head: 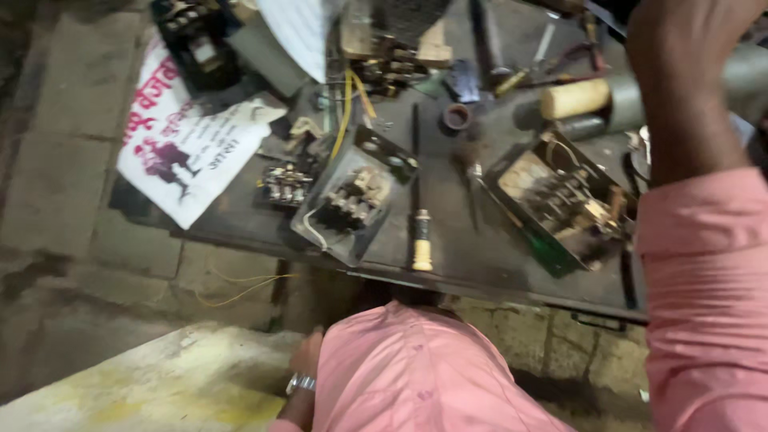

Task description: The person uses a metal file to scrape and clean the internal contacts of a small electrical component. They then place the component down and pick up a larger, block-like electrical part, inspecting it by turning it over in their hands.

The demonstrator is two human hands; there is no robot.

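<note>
My right arm in a pink sleeve rises at the right, and my right hand is cut off by the top edge above a cream cylindrical handle; its fingers are out of sight. My left hand, with a metal watch on the wrist, hangs low beside my pink shirt below the dark metal workbench; its fingers are hidden. On the bench lie a yellow-handled screwdriver, an open grey box with a contactor and an open green-edged box of electrical parts.
A white printed sheet hangs over the bench's left corner. A loose black contactor, yellow wires, a small round cap and hand tools crowd the back. Stone paving and a pale slab lie below.
</note>
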